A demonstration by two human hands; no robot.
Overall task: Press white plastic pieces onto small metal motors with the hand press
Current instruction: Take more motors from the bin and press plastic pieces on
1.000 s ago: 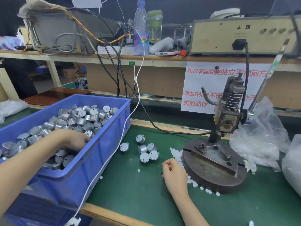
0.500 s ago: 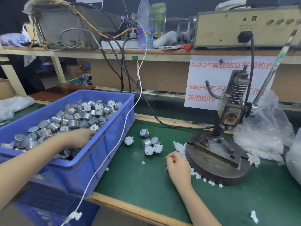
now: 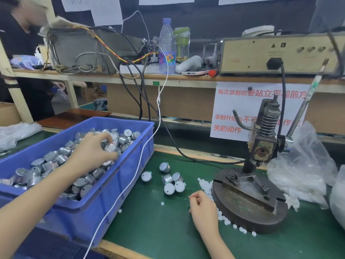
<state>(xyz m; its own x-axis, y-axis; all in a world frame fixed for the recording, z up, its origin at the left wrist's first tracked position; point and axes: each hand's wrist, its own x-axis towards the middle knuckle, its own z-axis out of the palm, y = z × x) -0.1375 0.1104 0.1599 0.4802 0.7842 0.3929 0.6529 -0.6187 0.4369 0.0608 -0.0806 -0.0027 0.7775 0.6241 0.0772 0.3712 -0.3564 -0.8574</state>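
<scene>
We've raised our left hand (image 3: 91, 152) in the blue bin (image 3: 104, 199), fingers round a motor (image 3: 111, 147), ready for the hand press (image 3: 261, 146); right hand (image 3: 203, 206), at its eight o'clock, curled, contents unclear.

open green bench mat (image 3: 158, 230) lies between blue plastic crate (image 3: 84, 217) and round metal press base (image 3: 240, 210); loose silver motors (image 3: 169, 188) and white plastic beads (image 3: 205, 184) clutter its far end.

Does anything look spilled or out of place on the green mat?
Yes. White plastic pieces lie scattered around the hand press base, a few near the blue bin. Several motors lie loose between them.
</scene>
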